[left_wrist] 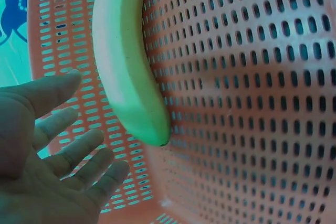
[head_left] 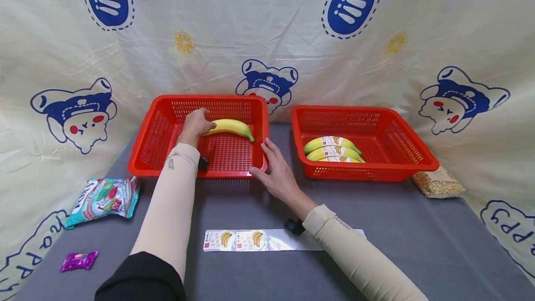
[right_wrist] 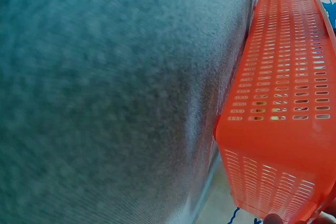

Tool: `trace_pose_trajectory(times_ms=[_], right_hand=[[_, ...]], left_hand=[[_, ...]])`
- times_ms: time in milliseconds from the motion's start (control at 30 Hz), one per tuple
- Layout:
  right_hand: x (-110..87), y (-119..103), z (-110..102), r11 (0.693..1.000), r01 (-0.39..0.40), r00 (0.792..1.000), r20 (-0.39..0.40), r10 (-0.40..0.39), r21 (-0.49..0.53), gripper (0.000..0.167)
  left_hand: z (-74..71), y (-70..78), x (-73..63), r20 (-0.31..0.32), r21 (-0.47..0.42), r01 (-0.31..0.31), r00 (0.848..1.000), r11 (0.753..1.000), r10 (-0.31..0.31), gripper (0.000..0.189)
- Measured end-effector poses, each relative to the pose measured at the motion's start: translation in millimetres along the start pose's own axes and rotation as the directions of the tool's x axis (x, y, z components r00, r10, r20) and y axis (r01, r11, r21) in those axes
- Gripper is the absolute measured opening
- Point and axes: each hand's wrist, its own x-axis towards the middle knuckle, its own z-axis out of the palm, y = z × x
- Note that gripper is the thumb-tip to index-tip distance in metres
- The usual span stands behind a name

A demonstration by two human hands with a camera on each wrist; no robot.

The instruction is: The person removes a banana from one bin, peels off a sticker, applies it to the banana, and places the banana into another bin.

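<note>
In the head view a yellow banana (head_left: 231, 127) with a green tip lies in the left red basket (head_left: 196, 174). My left hand (head_left: 196, 124) is inside that basket at the banana's left end. The left wrist view shows this hand (left_wrist: 58, 150) with fingers spread apart, beside the banana (left_wrist: 128, 56) and holding nothing. My right hand (head_left: 277, 171) rests at the basket's right front corner, its fingers stretched along the outside and its thumb at the rim. Only fingertips (right_wrist: 273, 219) of it show at the bottom of the right wrist view, by the basket (right_wrist: 278, 135).
The right red basket (head_left: 368, 173) holds several bananas (head_left: 334, 149) with labels. A strip of banana stickers (head_left: 251, 240) lies in front, partly under the right forearm. A colourful snack bag (head_left: 104, 199) and a purple packet (head_left: 79, 261) lie left; a bag of grains (head_left: 439, 183) sits right.
</note>
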Motion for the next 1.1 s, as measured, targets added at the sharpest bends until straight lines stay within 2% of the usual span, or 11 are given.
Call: trace_pose_trajectory(times_ms=[133, 367, 467, 633, 900, 1100], right_hand=[[-2.8, 1, 1, 1.0, 0.025, 0.999, -0.026, -0.025, -0.015, 0.08], [-6.8, 0, 4, 0.998, 0.049, 0.998, -0.028, -0.05, -0.038, 0.083], [-7.1, -1, 4, 0.998, 0.046, 0.998, -0.033, -0.047, -0.037, 0.083], [-6.0, 0, 2, 0.998, 0.046, 0.998, -0.037, -0.048, -0.044, 0.082], [-3.9, 1, 0, 0.998, 0.034, 0.999, -0.015, -0.034, -0.045, 0.082], [3.9, 0, -3, 1.0, -0.015, 0.999, 0.033, 0.015, -0.026, 0.083]], left_hand=[[5.6, -5.2, 2.4, 0.012, -0.001, -0.008, 1.0, 1.0, 0.008, 0.055], [16.5, -14.7, 2.8, 0.06, -0.003, 0.002, 0.998, 1.0, -0.002, 0.054], [17.8, -12.6, 1.9, 0.085, 0.015, -0.01, 0.996, 1.0, 0.009, 0.052], [17.6, -4.4, 0.7, 0.119, 0.095, -0.042, 0.992, 0.995, 0.031, 0.048], [9.5, 6.7, -2.9, 0.109, 0.214, -0.104, 0.991, 0.971, 0.082, 0.041], [-12.4, 13.3, -12.8, 0.041, 0.264, -0.12, 0.993, 0.957, 0.113, 0.036]])
